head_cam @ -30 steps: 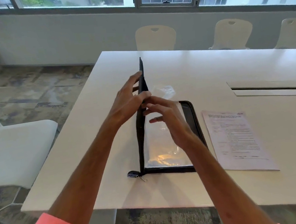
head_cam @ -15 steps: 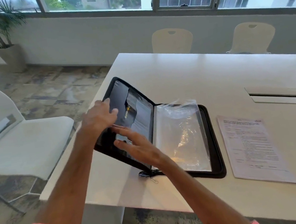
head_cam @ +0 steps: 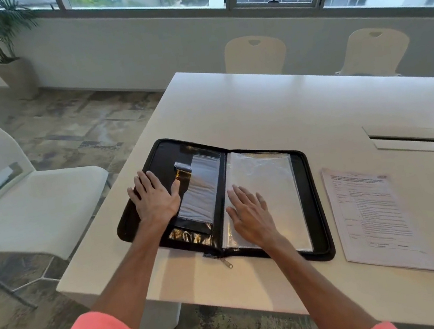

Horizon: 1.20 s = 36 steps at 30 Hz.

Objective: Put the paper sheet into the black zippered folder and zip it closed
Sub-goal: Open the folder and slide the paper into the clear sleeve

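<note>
The black zippered folder lies wide open and flat near the left corner of the white table. Its left half shows black pockets, and clear plastic sleeves fill its right half. My left hand presses flat on the left half with straight fingers. My right hand rests flat on the plastic sleeves. The zipper pull hangs at the near end of the spine. The printed paper sheet lies on the table just right of the folder, untouched.
A white chair stands left of the table, and cream chairs line the far side. A cable slot is cut into the tabletop at the right. A potted plant stands in the far left corner.
The folder's left cover went from upright to tilted to flat on the table. Both hands moved from gripping its edge to lying flat on the two open halves.
</note>
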{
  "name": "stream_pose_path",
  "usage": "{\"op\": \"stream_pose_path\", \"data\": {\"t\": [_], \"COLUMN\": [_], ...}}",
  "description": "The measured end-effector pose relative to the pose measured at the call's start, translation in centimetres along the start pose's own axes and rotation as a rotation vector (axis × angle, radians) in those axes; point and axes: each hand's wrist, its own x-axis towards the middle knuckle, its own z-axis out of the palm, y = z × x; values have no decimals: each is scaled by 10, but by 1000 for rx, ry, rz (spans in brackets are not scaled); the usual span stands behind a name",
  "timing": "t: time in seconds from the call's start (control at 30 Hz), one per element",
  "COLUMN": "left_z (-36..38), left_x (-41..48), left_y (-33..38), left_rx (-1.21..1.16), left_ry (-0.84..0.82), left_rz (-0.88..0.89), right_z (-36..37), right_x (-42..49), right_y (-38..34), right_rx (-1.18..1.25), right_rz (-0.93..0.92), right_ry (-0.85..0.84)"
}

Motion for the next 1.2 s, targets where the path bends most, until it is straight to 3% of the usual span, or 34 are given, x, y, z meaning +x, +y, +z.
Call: {"op": "stream_pose_path", "data": {"t": [0.37, 0.67, 0.83, 1.2], "left_z": [27, 18, 27, 88], "left_x": [8, 14, 5, -50], "left_y": [-10, 15, 65, 245], "left_rx": [-17, -90, -134, -122], "left_ry": [59, 118, 129, 64], "left_rz": [4, 139, 299, 594], "right_z": [18, 5, -12, -76], "right_x": [0, -2, -14, -56], "right_y": [14, 24, 55, 174], "right_rx": [-11, 79, 78, 56], "right_rz": [2, 49, 99, 276], "right_ry": [14, 33, 98, 212]}}
